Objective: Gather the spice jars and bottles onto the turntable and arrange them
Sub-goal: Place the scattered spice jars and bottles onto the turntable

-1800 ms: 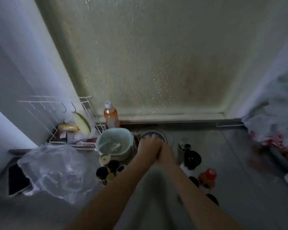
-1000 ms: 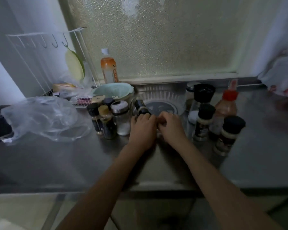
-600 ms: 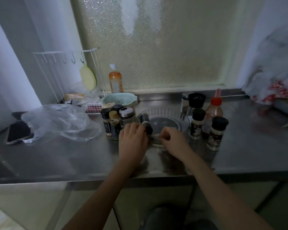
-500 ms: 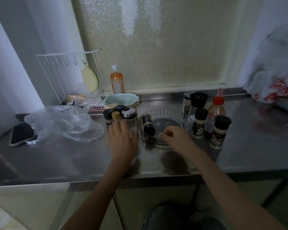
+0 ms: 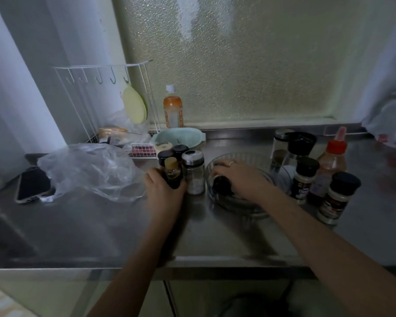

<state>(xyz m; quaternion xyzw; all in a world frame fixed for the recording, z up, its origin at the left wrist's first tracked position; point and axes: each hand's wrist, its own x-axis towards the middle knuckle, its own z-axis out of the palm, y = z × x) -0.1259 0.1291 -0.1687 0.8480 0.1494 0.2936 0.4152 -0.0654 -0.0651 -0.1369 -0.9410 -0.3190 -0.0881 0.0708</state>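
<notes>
A clear round turntable (image 5: 281, 172) sits on the steel counter. My right hand (image 5: 237, 177) rests inside it, over small dark jars (image 5: 221, 185). Left of it stands a cluster of jars: a silver-lidded glass shaker (image 5: 193, 172), two black-capped jars (image 5: 180, 149) and a small dark bottle with a tan cap (image 5: 172, 173). My left hand (image 5: 161, 191) is wrapped around that tan-capped bottle. Right of the turntable stand two black-capped spice jars (image 5: 305, 177) (image 5: 337, 197), a red-capped sauce bottle (image 5: 330, 161) and a black-lidded glass jar (image 5: 295, 145).
A crumpled clear plastic bag (image 5: 89, 170) and a phone (image 5: 32, 185) lie at left. A white wire rack (image 5: 105, 99), a green bowl (image 5: 178, 137) and an orange drink bottle (image 5: 173, 108) stand at the back. A plastic bag (image 5: 391, 124) lies far right.
The view swung down and closer. My left hand moved left from the turntable to the jar cluster and closed on the tan-capped bottle. My right hand moved into the turntable over the dark jars.
</notes>
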